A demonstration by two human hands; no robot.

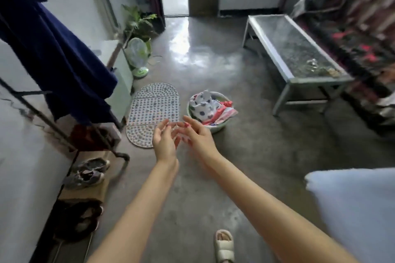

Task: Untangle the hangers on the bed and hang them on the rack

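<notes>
Rack [64, 134] at left, carrying only blue cloth [53, 53]; no hangers on it in view. Bed and hangers out of sight; whole task seemingly left. Left hand [163, 143] and right hand [198, 139] near together over floor [256, 156], fingers [164, 124] loosely spread, holding nothing.

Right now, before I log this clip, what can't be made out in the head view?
- Hangers: none visible anywhere; no bed identifiable in frame.
- Rack: its top is cut off by the left edge, and a dark blue cloth covers part of it.
- Left hand and right hand: fingers motion-blurred; both seem empty.
- Basin: clothes hide its inside.
- Right side: blurred patterned fabric, unidentifiable.
</notes>
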